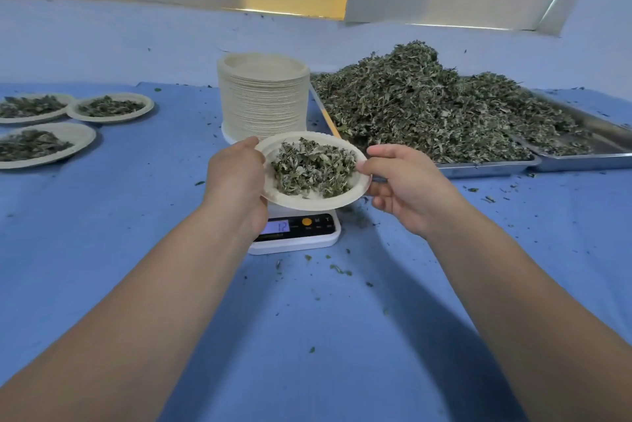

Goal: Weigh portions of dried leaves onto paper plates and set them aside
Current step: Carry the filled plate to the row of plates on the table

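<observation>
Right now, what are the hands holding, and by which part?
Both hold one paper plate of dried leaves over the scale: the left hand grips its left rim, the right hand pinches its right rim.

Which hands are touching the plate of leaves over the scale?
Touching, both: the head view shows the left hand gripping the left rim of the plate, the right hand pinching its right rim.

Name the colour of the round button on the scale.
The button is orange; head view.
</observation>
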